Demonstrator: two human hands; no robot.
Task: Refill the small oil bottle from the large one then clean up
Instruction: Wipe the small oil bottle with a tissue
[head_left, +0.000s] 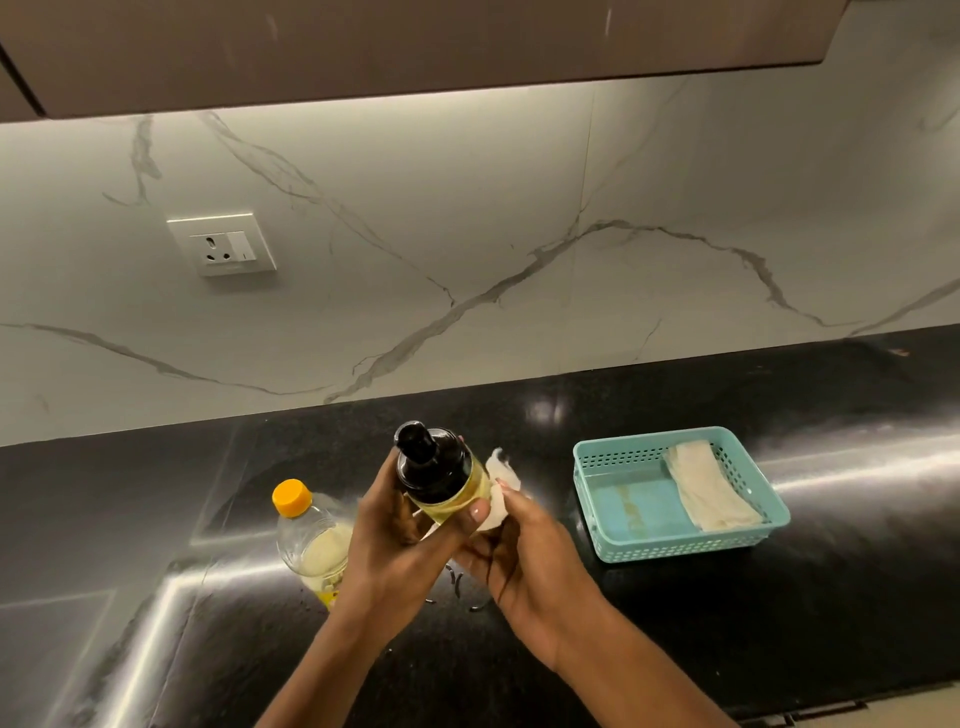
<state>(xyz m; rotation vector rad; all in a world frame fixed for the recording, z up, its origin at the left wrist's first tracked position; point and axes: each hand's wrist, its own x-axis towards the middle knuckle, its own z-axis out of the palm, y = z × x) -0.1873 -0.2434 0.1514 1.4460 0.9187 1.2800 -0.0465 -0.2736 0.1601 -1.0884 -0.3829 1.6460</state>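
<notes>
Above the black counter (779, 613), the left hand (400, 540) is wrapped around the small oil bottle (441, 478), holding it tilted with its black pump top leaning away and to the left. Pale yellow oil shows through the clear lower part, right where the thumb presses. No label or writing can be read on it. On the far side of that grip, the right hand (524, 551) pinches a white tissue (501, 488) flat against the bottle's side, fingers closed on the paper. Just left of the gripping hand stands the large oil bottle (311, 540), upright on the counter, orange cap on, partly hidden by the left wrist; a yellow label shows low down, its print too blurred to read. Well off to the right of both hands sits a teal basket (675, 540) with a folded cloth (709, 488) lying inside it. Up on the marble wall, left of the grip, there is a white socket (222, 243).
</notes>
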